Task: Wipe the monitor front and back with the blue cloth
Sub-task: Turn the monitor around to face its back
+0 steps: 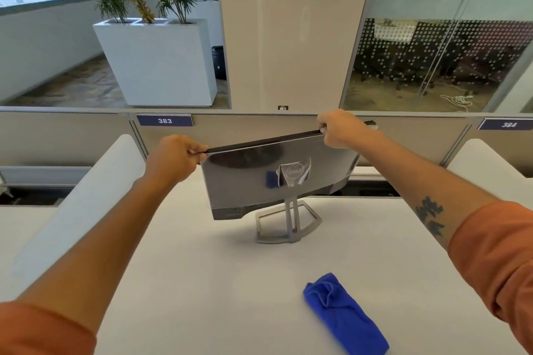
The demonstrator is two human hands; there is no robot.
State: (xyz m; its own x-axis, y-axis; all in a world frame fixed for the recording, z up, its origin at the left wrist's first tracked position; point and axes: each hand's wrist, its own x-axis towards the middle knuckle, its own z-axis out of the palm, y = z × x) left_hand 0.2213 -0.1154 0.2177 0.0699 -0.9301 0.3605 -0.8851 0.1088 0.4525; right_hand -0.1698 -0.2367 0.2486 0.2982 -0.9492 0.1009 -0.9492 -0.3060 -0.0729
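Note:
The monitor stands on the white desk with its glossy silver back turned toward me and its screen side hidden. Its grey open-frame stand rests on the desk. My left hand grips the top left corner of the monitor. My right hand grips the top edge near the right corner. The monitor is angled, its right end farther from me. The blue cloth lies crumpled on the desk at the near right, apart from both hands, and its reflection shows in the monitor's back.
The white desk is bounded by low beige partitions at the back and rounded white side dividers on both sides. A cable gap runs behind the desk. Beyond are a white planter and glass walls.

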